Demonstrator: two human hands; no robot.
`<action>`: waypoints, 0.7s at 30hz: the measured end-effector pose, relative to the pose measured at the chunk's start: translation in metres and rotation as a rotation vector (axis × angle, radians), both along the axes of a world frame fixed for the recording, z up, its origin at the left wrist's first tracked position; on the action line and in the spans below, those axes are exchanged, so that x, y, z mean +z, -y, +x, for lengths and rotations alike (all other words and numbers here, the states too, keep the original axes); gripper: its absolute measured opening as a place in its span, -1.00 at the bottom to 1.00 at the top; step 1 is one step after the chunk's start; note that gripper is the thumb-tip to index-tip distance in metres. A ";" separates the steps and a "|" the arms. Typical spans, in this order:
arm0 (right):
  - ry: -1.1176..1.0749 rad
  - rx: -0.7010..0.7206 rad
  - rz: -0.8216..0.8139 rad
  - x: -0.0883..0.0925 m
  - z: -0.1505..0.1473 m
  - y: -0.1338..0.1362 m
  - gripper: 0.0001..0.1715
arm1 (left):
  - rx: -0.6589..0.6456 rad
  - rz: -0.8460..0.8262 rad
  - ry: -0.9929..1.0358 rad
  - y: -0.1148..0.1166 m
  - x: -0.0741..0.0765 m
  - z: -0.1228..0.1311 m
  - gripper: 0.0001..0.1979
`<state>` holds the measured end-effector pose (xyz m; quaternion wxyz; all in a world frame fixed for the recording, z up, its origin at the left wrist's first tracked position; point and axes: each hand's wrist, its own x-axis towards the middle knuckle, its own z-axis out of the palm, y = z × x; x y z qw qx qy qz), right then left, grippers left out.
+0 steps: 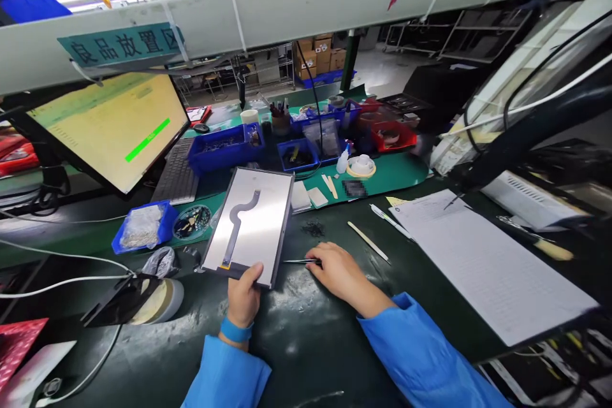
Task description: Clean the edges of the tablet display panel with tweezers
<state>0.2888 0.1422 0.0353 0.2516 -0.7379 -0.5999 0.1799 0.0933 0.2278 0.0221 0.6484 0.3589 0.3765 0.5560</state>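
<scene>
Pinching the display panel point(248, 220) at its near edge, the left hand point(245, 296) should hold it flat and steady. The right hand point(340, 273) has its fingers closed on tweezers point(300, 261), the tips near the panel's right side.

silver panel point(261, 229) | grey flex strip point(233, 236) up | tweezers point(299, 261) | flat, just beside

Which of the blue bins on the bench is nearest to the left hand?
The small blue bin filled with clear bags, in front of the keyboard; the others sit farther back.

Bright blue sleeves point(421, 350), blue left wristband point(236, 330)
</scene>
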 end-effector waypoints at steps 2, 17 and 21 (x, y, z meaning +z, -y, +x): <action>-0.003 -0.025 0.031 -0.002 0.003 -0.001 -0.81 | -0.035 0.009 -0.049 0.001 -0.005 -0.004 -0.42; -1.351 -0.239 0.513 0.014 0.010 -0.005 -0.53 | -0.221 -0.136 -0.250 0.010 0.017 -0.010 -0.45; -1.372 -0.281 0.511 0.011 0.008 -0.006 -0.54 | -0.109 -0.145 -0.187 0.007 0.008 -0.011 -0.52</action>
